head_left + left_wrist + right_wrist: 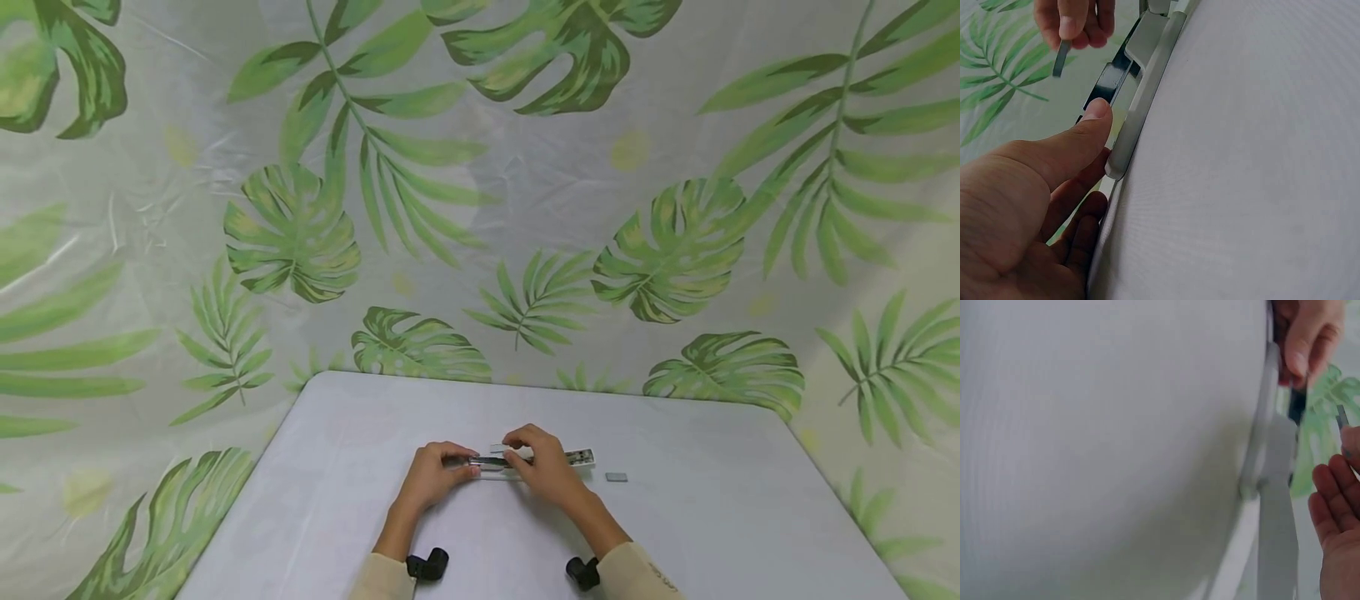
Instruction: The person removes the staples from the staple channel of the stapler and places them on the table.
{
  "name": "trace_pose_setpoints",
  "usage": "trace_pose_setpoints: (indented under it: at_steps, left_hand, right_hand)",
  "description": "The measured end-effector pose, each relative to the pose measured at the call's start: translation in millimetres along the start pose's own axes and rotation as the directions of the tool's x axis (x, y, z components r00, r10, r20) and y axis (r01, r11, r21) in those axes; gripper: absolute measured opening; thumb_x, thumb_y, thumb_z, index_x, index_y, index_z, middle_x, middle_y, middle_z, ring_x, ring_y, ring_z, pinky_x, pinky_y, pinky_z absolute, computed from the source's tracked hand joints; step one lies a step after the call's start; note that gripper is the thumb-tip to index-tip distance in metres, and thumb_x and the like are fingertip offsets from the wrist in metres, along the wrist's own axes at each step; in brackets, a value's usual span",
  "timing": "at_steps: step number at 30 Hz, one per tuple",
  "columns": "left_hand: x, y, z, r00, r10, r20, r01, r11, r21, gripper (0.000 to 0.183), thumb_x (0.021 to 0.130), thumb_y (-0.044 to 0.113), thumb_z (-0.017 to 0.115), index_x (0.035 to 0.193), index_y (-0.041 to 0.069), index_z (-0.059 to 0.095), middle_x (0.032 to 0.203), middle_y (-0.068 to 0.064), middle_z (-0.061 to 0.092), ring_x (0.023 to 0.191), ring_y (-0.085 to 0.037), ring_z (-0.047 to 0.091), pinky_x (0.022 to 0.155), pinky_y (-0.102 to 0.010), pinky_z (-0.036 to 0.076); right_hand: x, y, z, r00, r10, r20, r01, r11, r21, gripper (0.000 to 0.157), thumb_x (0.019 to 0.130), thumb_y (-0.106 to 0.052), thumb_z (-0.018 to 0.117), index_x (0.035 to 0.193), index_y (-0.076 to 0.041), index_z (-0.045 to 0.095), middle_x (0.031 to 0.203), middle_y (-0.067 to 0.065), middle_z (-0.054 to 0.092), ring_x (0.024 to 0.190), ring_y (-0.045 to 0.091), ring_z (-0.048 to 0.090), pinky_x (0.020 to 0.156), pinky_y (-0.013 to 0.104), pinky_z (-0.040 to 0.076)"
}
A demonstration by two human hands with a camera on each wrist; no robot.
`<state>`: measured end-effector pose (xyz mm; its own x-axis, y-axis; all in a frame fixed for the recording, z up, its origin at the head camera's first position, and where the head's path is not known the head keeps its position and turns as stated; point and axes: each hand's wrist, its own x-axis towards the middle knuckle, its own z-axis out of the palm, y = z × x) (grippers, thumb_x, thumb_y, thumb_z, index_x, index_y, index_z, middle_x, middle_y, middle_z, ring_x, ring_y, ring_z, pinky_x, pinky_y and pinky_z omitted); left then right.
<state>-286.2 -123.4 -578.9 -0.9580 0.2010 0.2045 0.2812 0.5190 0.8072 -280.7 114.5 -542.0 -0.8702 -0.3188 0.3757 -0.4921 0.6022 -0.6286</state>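
A white stapler (581, 457) lies opened out across the table, its dark metal magazine (1107, 82) exposed above the pale base (1141, 115). My left hand (438, 477) grips its left end, with the thumb on the magazine and the fingers at the far side. Over the stapler's middle, my right hand (551, 473) pinches a short grey strip of staples (1060, 60) between thumb and finger. That strip is held clear of the magazine, on its far side. In the right wrist view, the right hand's other fingers (1335, 494) are loosely bent.
Another grey strip of staples (617, 477) lies just right of the stapler. A white cloth covers the table (712, 500). Behind it hangs a leaf-patterned curtain (540, 208). Each wrist wears a small black camera (429, 565).
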Motion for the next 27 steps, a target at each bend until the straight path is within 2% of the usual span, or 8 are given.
trace_pose_setpoints:
  at_steps: [4, 8, 14, 17, 21, 27]
  left_hand:
    - [-0.9, 0.3, 1.2, 1.000, -0.006, 0.006, 0.006, 1.000, -0.006, 0.023, 0.083, 0.033, 0.087, 0.104, 0.024, 0.083, 0.107, 0.004, 0.079, 0.112, -0.024, 0.071, 0.099, -0.048, 0.054]
    - [-1.2, 0.8, 0.5, 1.000, -0.015, 0.009, 0.015, 1.000, -0.017, 0.022, 0.084, 0.034, 0.086, 0.104, 0.026, 0.083, 0.109, 0.005, 0.079, 0.114, -0.025, 0.070, 0.101, -0.049, 0.053]
    - [-1.4, 0.5, -1.2, 1.000, -0.019, 0.014, 0.020, 0.999, -0.030, 0.021, 0.085, 0.035, 0.085, 0.104, 0.028, 0.082, 0.111, 0.005, 0.078, 0.116, -0.026, 0.069, 0.102, -0.051, 0.053]
    - [-1.3, -0.2, -1.4, 1.000, -0.024, 0.013, 0.024, 0.999, -0.026, 0.021, 0.085, 0.036, 0.085, 0.104, 0.029, 0.082, 0.111, 0.005, 0.078, 0.116, -0.025, 0.069, 0.102, -0.050, 0.053]
    - [-1.1, -1.2, -0.4, 1.000, -0.019, 0.012, 0.019, 0.999, -0.026, 0.021, 0.085, 0.036, 0.085, 0.104, 0.029, 0.082, 0.111, 0.005, 0.078, 0.115, -0.025, 0.070, 0.102, -0.050, 0.053]
    - [-0.5, -1.2, 0.1, 1.000, -0.021, 0.022, 0.022, 0.999, -0.031, 0.022, 0.085, 0.036, 0.085, 0.105, 0.028, 0.082, 0.111, 0.005, 0.078, 0.115, -0.025, 0.070, 0.102, -0.050, 0.053]
  right_hand:
    - [-4.0, 4.2, -16.7, 1.000, 0.022, -0.020, -0.022, 1.000, -0.021, 0.018, 0.094, -0.015, 0.076, 0.112, -0.015, 0.074, 0.106, -0.004, 0.070, 0.101, 0.017, 0.066, 0.086, 0.048, 0.059]
    - [-7.3, 12.0, -32.4, 1.000, 0.026, -0.012, -0.027, 0.999, -0.024, 0.019, 0.096, -0.016, 0.075, 0.115, -0.013, 0.074, 0.108, -0.003, 0.070, 0.102, 0.017, 0.066, 0.084, 0.043, 0.060]
    - [-11.8, 26.5, -53.3, 0.999, -0.013, -0.048, 0.010, 0.998, -0.056, 0.020, 0.096, -0.018, 0.074, 0.115, -0.011, 0.074, 0.109, -0.002, 0.071, 0.101, 0.018, 0.066, 0.077, 0.032, 0.060]
    - [-14.7, 33.5, -64.0, 0.996, -0.027, -0.082, 0.020, 0.997, -0.078, 0.020, 0.096, -0.019, 0.075, 0.114, -0.012, 0.075, 0.108, -0.002, 0.072, 0.099, 0.018, 0.067, 0.074, 0.030, 0.058]
    - [-21.5, 41.3, -78.3, 0.991, -0.026, -0.128, 0.014, 0.995, -0.100, 0.020, 0.095, -0.017, 0.075, 0.114, -0.011, 0.075, 0.107, -0.001, 0.073, 0.098, 0.019, 0.068, 0.077, 0.036, 0.057]
    - [-32.6, 53.4, -97.7, 0.987, 0.019, -0.161, -0.039, 0.992, -0.117, 0.021, 0.096, -0.017, 0.074, 0.116, -0.010, 0.074, 0.109, 0.000, 0.073, 0.102, 0.022, 0.069, 0.087, 0.047, 0.057]
